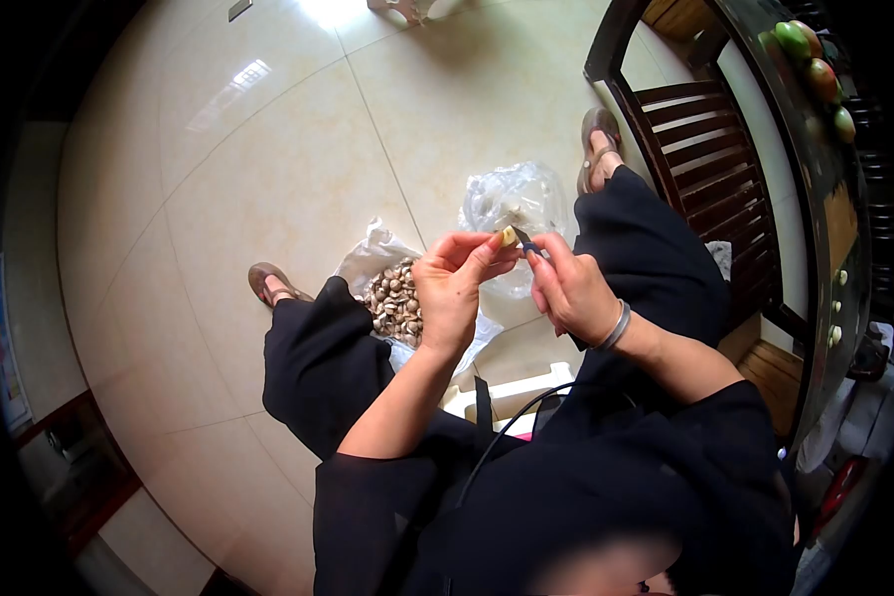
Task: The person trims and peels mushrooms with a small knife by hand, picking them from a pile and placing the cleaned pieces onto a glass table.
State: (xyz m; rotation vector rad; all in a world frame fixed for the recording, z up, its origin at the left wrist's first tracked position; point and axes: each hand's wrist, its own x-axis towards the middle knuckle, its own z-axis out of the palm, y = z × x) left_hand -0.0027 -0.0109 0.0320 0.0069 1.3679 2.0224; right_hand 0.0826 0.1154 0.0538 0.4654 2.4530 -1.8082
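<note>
My left hand point(457, 283) pinches a small pale yellowish piece point(510, 236) between thumb and fingertips. A small dark knife point(528, 244) is in my right hand point(576, 293), its blade against that piece; a silver bracelet circles the wrist. Below and left of my left hand, many brown, rounded pieces that look like mushrooms or shells point(395, 303) lie in an open white plastic bag point(365, 252) on the floor. A clear plastic bag point(515, 189) sits on the floor just beyond my fingertips, with some small bits in it.
My feet in brown shoes stand on the tiled floor point(268, 169), either side of the bags. To the right are a dark slatted wooden chair point(700, 149) and a dark table edge point(810, 199) with green-red fruit point(821, 79). A white stool-like object point(512, 392) is below my hands.
</note>
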